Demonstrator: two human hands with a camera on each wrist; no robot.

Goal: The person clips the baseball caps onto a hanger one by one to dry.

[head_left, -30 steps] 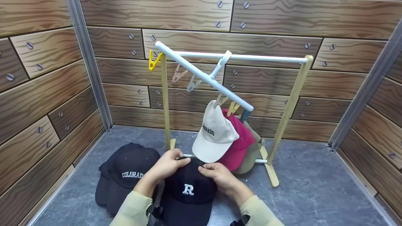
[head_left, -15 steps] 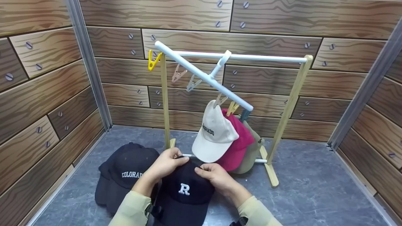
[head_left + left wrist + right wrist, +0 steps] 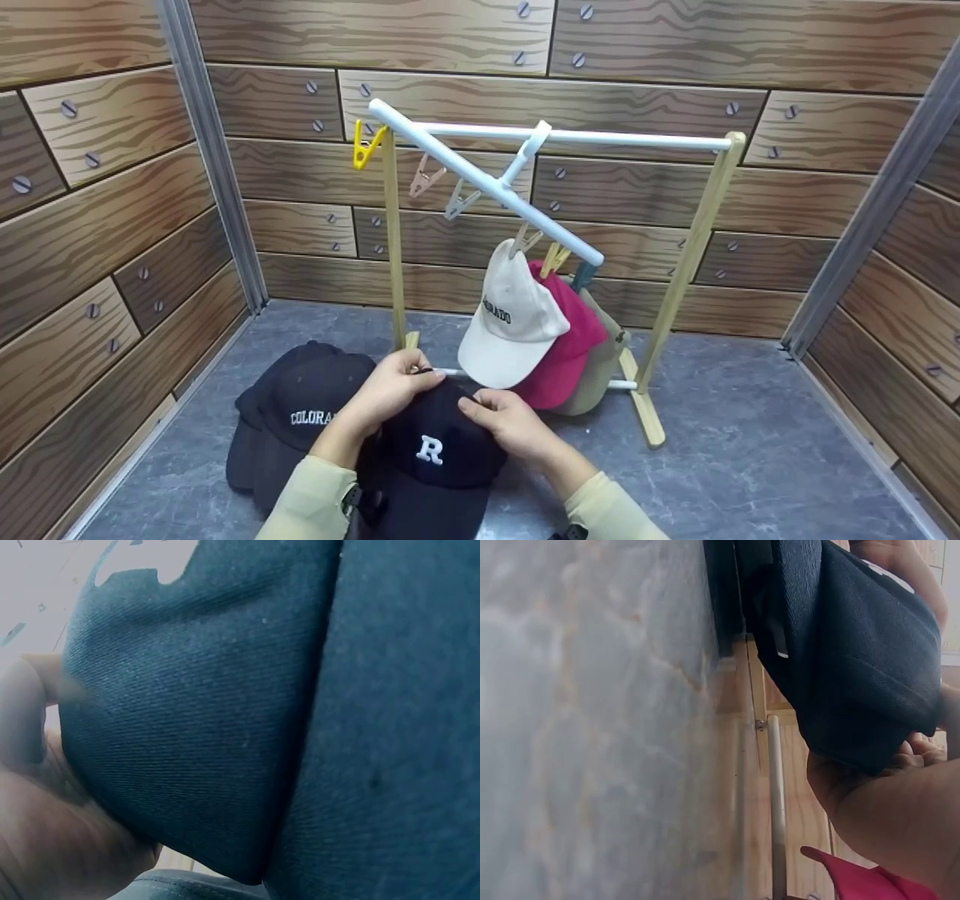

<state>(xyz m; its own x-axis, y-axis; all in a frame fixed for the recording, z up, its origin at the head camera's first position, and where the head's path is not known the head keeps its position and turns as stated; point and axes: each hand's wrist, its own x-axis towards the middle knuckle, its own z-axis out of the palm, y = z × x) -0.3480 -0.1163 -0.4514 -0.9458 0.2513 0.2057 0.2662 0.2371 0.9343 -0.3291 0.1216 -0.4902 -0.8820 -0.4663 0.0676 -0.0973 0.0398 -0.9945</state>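
Note:
Both hands hold a dark navy cap [image 3: 450, 442] with a white letter R, its brim toward the person. The left hand [image 3: 394, 386] pinches the crown at its upper left, thumb on top. At the upper right of the crown, the right hand [image 3: 506, 420] pinches the fabric between thumb and fingers. In the left wrist view the navy cap [image 3: 195, 720] fills most of the picture, beside the left hand [image 3: 52, 825]. The right wrist view has the cap [image 3: 855, 660] over the floor, with the right hand [image 3: 900, 810] under its edge.
Black caps [image 3: 292, 420], one lettered COLORADO, lie at the left. Behind stands a wooden rack with a white crossbar [image 3: 637, 140]. From it hangs a white hanger [image 3: 480, 176] with clips holding a white cap [image 3: 510, 322], a red cap [image 3: 570, 337] and an olive cap [image 3: 600, 360].
Both hands and the navy cap have shifted slightly left, and the cap now overlaps more of the COLORADO lettering. The rack and its hanging caps have stayed put.

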